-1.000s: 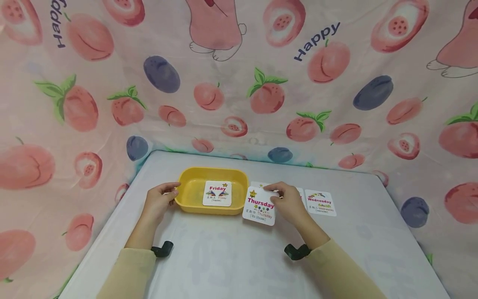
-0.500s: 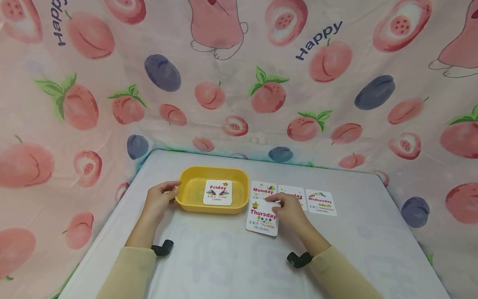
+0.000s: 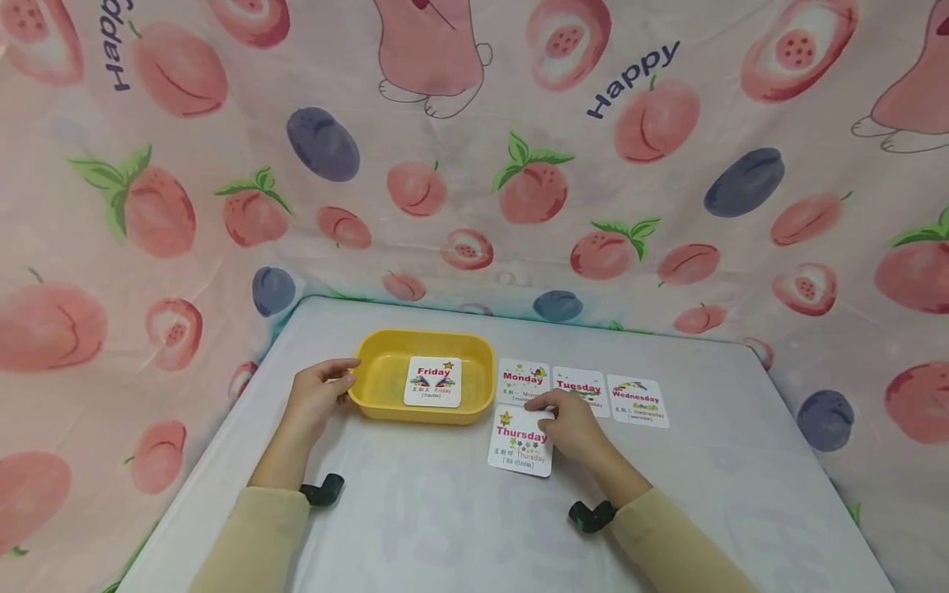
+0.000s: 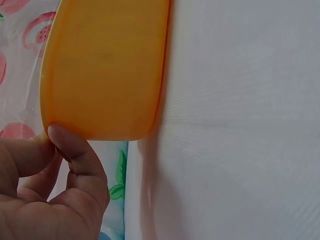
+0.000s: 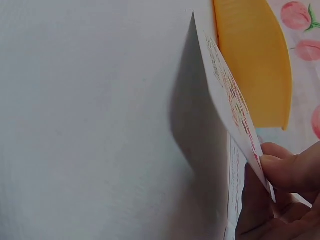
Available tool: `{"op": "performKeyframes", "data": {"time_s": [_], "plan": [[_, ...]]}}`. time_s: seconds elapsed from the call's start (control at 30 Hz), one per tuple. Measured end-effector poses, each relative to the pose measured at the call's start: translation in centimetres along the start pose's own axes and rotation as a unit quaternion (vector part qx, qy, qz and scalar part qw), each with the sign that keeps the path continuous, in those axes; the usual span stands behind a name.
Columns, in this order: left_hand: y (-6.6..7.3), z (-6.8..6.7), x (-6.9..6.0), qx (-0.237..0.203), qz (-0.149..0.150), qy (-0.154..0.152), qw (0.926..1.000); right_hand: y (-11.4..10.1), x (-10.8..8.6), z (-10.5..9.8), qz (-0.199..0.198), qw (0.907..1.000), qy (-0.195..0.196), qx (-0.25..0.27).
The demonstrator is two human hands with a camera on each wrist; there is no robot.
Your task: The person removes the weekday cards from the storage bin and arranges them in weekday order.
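While my left hand (image 3: 315, 397) pinches the yellow tray (image 3: 415, 417) at lower centre-left, my right hand (image 3: 574, 430) pinches the tilted Thursday card (image 3: 517, 458) at lower centre-right, best lowered gently without nudging the Monday card (image 3: 523, 373) just above.

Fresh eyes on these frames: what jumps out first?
Probably the loud fruit-print backdrop, which fills the head view behind the white table. Next, the bright yellow tray with the Friday card inside, the left grip at its left end. Then the Thursday card, pinched in the right grip just right of the tray, on the near side of the Monday card.
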State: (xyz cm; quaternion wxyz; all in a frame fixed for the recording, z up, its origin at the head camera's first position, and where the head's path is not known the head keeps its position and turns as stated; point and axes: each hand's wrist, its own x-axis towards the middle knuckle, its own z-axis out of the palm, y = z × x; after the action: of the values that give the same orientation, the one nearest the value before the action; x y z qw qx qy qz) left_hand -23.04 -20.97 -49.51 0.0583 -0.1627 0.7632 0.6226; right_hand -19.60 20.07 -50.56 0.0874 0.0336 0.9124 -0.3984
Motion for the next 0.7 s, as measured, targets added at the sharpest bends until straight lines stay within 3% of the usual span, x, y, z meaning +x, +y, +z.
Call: {"op": "performKeyframes", "data": {"time_s": [0.47,0.7], "plan": [[-0.1,0.0,0.0,0.005,0.009,0.004,0.9999,0.7,0.9,0.9,-0.028,0.9989,-0.002,-0.038],[-0.3,0.0,0.1,0.002,0.013,0.004,0.9999,0.4,1.2,1.1,-0.014,0.9971,0.011,-0.074]]}}
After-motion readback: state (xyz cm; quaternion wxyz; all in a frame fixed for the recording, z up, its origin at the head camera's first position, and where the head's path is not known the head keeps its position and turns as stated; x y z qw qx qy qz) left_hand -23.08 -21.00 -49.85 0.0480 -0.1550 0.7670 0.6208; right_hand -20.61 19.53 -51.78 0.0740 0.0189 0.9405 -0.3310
